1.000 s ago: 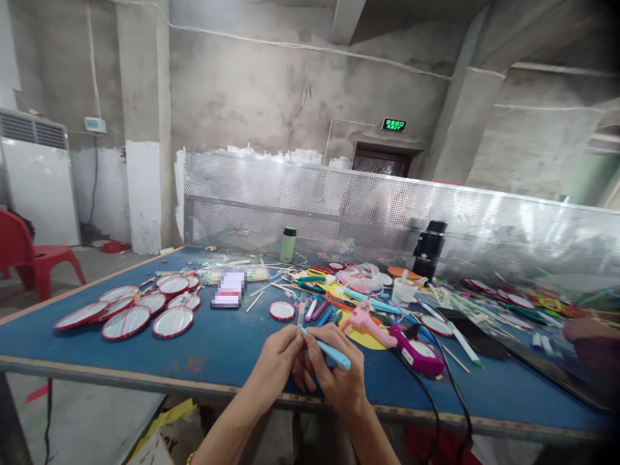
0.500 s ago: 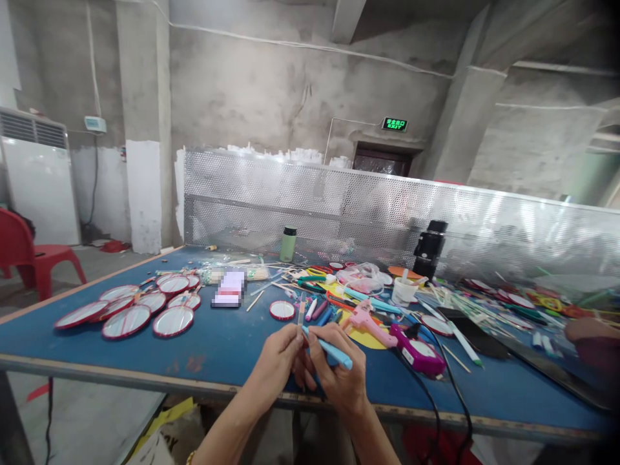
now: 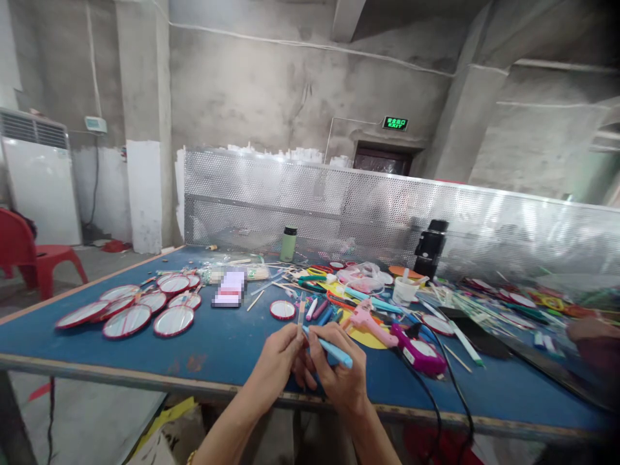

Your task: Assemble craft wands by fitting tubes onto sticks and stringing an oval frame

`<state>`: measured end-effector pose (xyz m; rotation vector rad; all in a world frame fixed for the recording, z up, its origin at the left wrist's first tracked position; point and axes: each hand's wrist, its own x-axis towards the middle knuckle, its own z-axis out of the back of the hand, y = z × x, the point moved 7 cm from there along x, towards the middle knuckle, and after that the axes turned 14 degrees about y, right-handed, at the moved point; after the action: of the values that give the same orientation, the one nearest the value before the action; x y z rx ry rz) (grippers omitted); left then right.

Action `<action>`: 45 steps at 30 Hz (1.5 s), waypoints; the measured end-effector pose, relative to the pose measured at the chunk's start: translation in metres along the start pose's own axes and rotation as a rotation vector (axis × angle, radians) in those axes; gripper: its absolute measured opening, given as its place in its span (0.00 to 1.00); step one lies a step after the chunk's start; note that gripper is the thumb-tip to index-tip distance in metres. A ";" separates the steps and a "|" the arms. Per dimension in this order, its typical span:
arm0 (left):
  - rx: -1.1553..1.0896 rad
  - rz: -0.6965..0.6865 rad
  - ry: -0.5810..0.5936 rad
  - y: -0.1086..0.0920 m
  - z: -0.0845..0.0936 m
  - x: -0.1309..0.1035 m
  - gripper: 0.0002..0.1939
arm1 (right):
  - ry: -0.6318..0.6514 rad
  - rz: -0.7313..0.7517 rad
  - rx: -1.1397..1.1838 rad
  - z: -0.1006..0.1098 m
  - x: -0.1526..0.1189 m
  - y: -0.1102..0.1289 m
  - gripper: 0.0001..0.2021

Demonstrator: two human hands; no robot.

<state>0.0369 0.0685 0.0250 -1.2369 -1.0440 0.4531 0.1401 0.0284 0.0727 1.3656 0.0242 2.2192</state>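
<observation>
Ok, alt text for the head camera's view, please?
A person's right hand holds a blue pen and the left hand a thin strip at a blue table. A pile of red-rimmed discs lies left, a pink glue gun right.

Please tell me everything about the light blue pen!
The light blue pen looks plastic, with a thick, blunt end. The right hand grips it at a slant by the near edge of the blue table, thick end down toward the picture's right. Its other end is near the left hand, too small to make out.
</observation>
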 end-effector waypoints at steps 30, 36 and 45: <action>0.009 0.002 -0.005 -0.001 0.000 -0.001 0.15 | -0.015 0.020 -0.019 0.002 -0.001 0.004 0.07; -0.017 0.007 0.002 0.002 0.000 -0.001 0.15 | -0.024 -0.007 -0.037 0.002 -0.001 0.001 0.06; -0.012 0.012 -0.006 0.002 0.000 -0.001 0.16 | -0.006 0.007 -0.021 -0.001 -0.001 0.003 0.06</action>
<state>0.0368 0.0687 0.0227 -1.2537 -1.0465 0.4602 0.1386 0.0258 0.0728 1.3626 -0.0059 2.2155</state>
